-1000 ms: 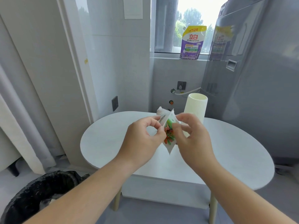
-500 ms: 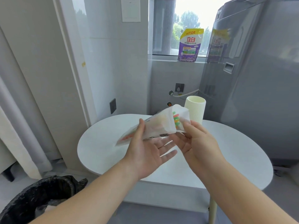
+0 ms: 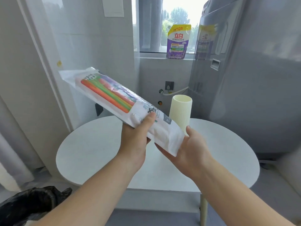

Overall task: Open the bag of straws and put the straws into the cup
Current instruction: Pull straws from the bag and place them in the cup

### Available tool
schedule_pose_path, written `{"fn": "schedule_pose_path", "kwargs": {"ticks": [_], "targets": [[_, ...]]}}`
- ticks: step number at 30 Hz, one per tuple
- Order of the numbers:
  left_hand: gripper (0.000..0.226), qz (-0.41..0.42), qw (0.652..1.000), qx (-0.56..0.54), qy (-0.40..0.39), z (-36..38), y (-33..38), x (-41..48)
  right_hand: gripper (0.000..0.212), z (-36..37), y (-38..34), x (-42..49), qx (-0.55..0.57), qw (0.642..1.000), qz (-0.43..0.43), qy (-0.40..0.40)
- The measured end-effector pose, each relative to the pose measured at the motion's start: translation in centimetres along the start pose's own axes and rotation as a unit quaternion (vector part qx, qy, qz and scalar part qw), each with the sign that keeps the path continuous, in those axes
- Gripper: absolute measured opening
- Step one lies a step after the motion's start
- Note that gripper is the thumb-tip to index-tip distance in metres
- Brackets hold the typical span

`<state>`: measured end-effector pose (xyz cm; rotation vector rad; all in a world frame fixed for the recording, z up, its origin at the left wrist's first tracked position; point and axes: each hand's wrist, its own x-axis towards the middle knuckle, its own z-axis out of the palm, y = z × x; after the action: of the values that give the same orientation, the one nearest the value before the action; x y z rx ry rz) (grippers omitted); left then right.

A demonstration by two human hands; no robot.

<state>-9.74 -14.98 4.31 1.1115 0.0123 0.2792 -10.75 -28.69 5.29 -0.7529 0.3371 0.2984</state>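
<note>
A long white bag of straws [image 3: 123,105] slants from upper left down to lower right above the table, with orange, green and purple straws showing through its clear window. My left hand [image 3: 136,136] grips it near the middle, thumb on top. My right hand [image 3: 190,149] cups the bag's lower end from below, fingers spread against it. The ribbed cream cup [image 3: 180,111] stands upright on the round white table [image 3: 91,154], just behind the bag's lower end and partly hidden by it.
A grey washing machine [image 3: 254,88] stands to the right behind the table. A purple detergent pouch [image 3: 177,41] sits on the window sill. A bin with a black liner [image 3: 32,204] is on the floor at lower left. A wall and door frame stand to the left.
The bag was pinched small between both hands, then swung out lengthwise. Now it is raised higher, its far end up to the left, with my left hand gripping it.
</note>
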Motion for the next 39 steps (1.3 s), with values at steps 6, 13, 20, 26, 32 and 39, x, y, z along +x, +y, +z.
{"fn": "schedule_pose_path", "kwargs": {"ticks": [6,13,20,26,32,39], "targets": [[0.070,0.051,0.991,0.075,-0.096,0.7,-0.6,0.4,0.038,0.0,0.7,1.7,-0.018,0.998,0.009,0.058],[0.049,-0.125,0.987,-0.002,-0.101,-1.4,-0.7,2.2,0.034,-0.6,0.5,3.5,-0.069,0.994,-0.030,0.083],[0.016,-0.186,0.976,-0.117,-0.007,-3.1,-0.8,3.1,0.028,-1.1,-0.8,4.2,-0.287,0.945,-0.146,0.053],[0.019,-0.178,0.976,-0.122,0.001,-3.6,-0.7,2.5,0.014,-1.2,-0.5,4.3,-0.315,0.932,-0.178,0.004],[0.020,-0.170,0.975,-0.144,0.019,-3.9,-0.1,2.3,0.004,-1.1,-1.2,3.8,-0.315,0.924,-0.217,0.019],[0.022,-0.172,0.972,-0.156,0.027,-3.7,-0.3,1.9,0.014,-1.3,-1.4,3.2,-0.344,0.911,-0.229,0.009]]}}
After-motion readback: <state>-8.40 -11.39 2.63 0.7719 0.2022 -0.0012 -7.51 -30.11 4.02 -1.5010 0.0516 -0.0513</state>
